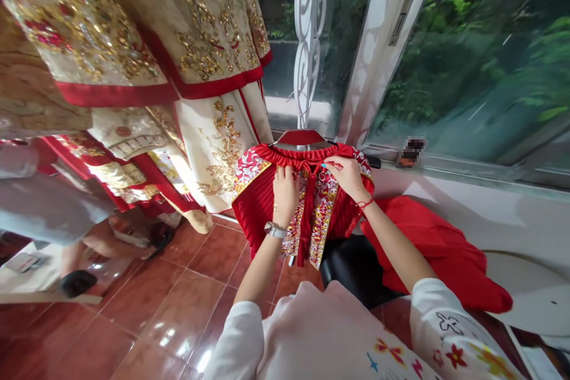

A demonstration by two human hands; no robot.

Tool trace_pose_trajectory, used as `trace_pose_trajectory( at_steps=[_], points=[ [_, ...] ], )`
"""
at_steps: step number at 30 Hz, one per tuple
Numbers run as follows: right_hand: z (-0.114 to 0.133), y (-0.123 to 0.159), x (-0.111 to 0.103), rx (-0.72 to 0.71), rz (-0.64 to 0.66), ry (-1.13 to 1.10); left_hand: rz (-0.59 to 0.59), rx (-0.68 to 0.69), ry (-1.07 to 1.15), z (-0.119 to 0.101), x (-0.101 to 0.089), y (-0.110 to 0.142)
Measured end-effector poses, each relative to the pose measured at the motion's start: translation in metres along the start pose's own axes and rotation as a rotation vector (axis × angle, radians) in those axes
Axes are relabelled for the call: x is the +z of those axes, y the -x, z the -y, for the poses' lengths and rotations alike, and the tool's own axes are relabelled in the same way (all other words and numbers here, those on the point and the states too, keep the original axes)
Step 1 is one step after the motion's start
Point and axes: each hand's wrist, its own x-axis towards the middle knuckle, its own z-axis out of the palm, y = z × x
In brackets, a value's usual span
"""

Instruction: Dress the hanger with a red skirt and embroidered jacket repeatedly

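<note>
A red pleated garment [256, 208] with gold and silver sequined panels hangs in front of me on a red hanger [299, 137]. Its gathered neckline has a red tie string, and a long red strip [305, 219] falls down the middle. My left hand [285, 195] rests on the front just below the neckline, with fingers curled in; their tips are partly hidden. Closed in a pinch at the neckline, my right hand [346, 174] has the red tie string at its fingertips, to the right of the small knot.
Long cream, gold and red embroidered garments [214, 41] hang at the left. Behind the hanger stands a white scrollwork post [304, 65] by the windows. Red cloth [427, 249] lies beside a black seat [351, 267]. Another person's leg [102, 243] shows at the left.
</note>
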Motion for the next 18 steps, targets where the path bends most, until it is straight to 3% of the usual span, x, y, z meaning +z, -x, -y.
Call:
trace_pose_trajectory(
  at_steps=[2, 5, 8, 10, 15, 18],
  points=[
    [-0.001, 0.004, 0.000, 0.017, -0.009, -0.040, 0.022, -0.041, 0.114, 0.002, 0.005, -0.004],
    [0.000, 0.010, -0.001, 0.035, 0.011, -0.067, 0.123, -0.190, 0.526, 0.013, -0.008, -0.010],
    [0.004, 0.013, -0.006, 0.011, 0.097, -0.061, 0.473, -0.436, 1.057, 0.021, -0.027, -0.019],
    [0.006, 0.011, -0.010, -0.004, 0.141, -0.046, 0.685, -0.556, 1.278, 0.027, -0.038, -0.026],
    [0.003, 0.006, -0.023, 0.010, 0.122, -0.017, 0.735, -0.681, 1.381, 0.046, -0.055, -0.032],
    [-0.006, 0.014, -0.029, 0.003, 0.286, -0.032, 0.822, -0.838, 1.448, 0.050, -0.053, -0.022]
  ],
)
